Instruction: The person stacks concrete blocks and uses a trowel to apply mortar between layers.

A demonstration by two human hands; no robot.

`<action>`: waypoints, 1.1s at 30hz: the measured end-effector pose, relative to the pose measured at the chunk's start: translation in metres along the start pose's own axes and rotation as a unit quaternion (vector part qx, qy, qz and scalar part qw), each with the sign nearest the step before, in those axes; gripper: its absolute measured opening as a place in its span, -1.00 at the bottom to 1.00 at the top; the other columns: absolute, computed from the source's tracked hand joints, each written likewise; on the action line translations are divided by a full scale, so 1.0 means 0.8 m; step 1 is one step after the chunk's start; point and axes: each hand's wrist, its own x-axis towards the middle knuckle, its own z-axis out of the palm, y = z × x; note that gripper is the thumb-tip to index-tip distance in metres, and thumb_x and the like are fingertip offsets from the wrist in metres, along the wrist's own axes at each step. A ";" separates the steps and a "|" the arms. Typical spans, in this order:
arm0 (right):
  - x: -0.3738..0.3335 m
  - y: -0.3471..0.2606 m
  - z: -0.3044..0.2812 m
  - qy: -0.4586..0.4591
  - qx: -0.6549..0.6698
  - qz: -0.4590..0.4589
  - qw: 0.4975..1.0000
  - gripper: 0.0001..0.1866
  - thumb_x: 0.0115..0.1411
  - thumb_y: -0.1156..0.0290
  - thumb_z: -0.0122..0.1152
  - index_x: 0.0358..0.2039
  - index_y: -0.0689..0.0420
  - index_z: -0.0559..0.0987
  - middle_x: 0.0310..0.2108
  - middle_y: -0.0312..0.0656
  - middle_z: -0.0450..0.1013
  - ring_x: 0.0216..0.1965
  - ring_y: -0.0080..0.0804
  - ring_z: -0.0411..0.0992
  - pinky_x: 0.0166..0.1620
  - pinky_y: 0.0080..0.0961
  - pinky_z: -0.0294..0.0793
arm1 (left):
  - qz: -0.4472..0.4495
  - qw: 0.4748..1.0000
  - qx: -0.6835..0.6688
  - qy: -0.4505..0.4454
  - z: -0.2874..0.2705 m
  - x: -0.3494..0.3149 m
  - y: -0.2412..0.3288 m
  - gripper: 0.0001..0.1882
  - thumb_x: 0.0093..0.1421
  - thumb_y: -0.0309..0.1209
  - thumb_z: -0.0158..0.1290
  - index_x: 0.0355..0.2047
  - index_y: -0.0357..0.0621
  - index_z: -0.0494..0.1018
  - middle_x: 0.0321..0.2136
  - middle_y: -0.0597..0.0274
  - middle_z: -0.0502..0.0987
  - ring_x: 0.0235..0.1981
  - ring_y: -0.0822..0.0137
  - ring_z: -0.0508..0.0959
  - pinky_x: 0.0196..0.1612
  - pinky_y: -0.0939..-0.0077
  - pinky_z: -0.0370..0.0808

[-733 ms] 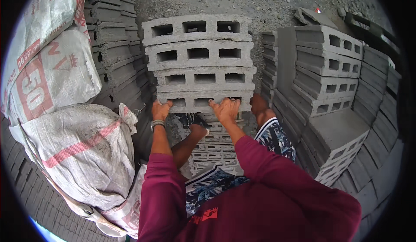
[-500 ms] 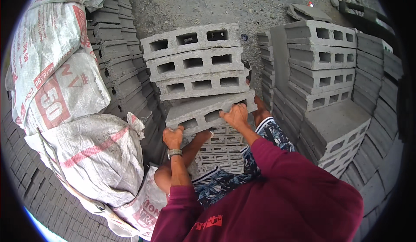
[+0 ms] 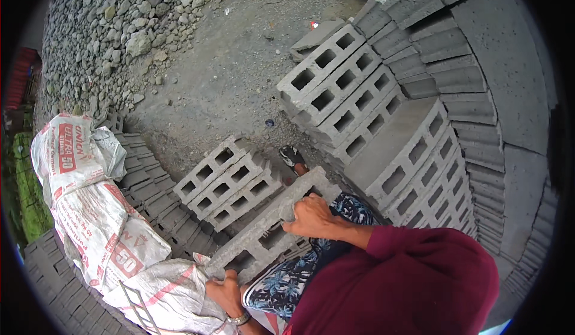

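Note:
Both my hands are closed on a grey concrete hollow block (image 3: 259, 226), held tilted over my lap with its left end lower. My left hand (image 3: 224, 292) wraps round the lower left end. At the right part of the block, my right hand (image 3: 314, 217) grips the wall with its fingers at the hollows. Just beyond the held block, a stack of hollow blocks (image 3: 231, 181) stands with its open cells toward me. Patterned shorts show under the block and hide part of what lies below.
On the right rise stacked hollow blocks (image 3: 314, 69), with a lower flat-topped stack (image 3: 389, 136) nearer me. White woven sacks (image 3: 141, 245) lie over block rows at the left. A foot in a dark shoe (image 3: 291, 155) stands past the block. A stone pile (image 3: 138, 44) lies far left.
The held block has come up off the stack and nearer my body, turning so its right end points farther away. The view has swung right, bringing the stone pile into sight.

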 end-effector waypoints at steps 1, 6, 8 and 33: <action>-0.002 0.003 -0.027 0.022 0.001 0.002 1.000 -0.48 -0.10 0.01 0.35 -0.66 0.34 0.60 -0.66 0.13 0.49 -0.50 0.07 0.51 -0.08 -0.17 0.45 | 0.012 1.000 -0.010 -0.024 -0.006 0.008 0.038 -0.56 -0.18 -0.28 0.20 -0.72 -0.49 0.29 -0.78 -0.06 0.38 -0.71 0.19 0.33 -0.55 0.08 0.29; 0.015 0.031 -0.151 0.259 0.031 0.012 0.965 -0.51 -0.10 0.05 0.35 -0.69 0.34 0.58 -0.62 0.18 0.50 -0.48 0.07 0.50 -0.12 -0.17 0.43 | 0.150 0.987 -0.025 -0.041 0.006 0.071 0.241 -0.53 -0.16 -0.25 0.20 -0.75 -0.37 0.19 -0.78 0.14 0.27 -0.64 0.38 0.22 -0.58 0.20 0.24; 0.030 0.049 -0.196 0.314 0.035 0.036 0.948 -0.50 -0.10 0.05 0.35 -0.70 0.34 0.57 -0.65 0.17 0.49 -0.51 0.07 0.50 -0.14 -0.18 0.44 | 0.220 0.974 -0.017 -0.042 0.025 0.098 0.325 -0.52 -0.17 -0.22 0.20 -0.75 -0.38 0.21 -0.78 0.11 0.30 -0.66 0.34 0.26 -0.57 0.18 0.27; 0.096 0.298 -0.390 0.591 0.050 0.399 0.699 -0.42 0.02 -0.09 0.29 -0.61 0.30 0.65 -0.59 0.20 0.54 -0.47 0.17 0.56 -0.27 -0.05 0.54 | 0.570 0.768 0.111 -0.270 0.435 0.091 0.893 -0.50 -0.20 -0.12 0.14 -0.44 -0.41 0.56 -0.29 -0.33 0.60 -0.21 -0.20 0.63 -0.13 0.07 0.54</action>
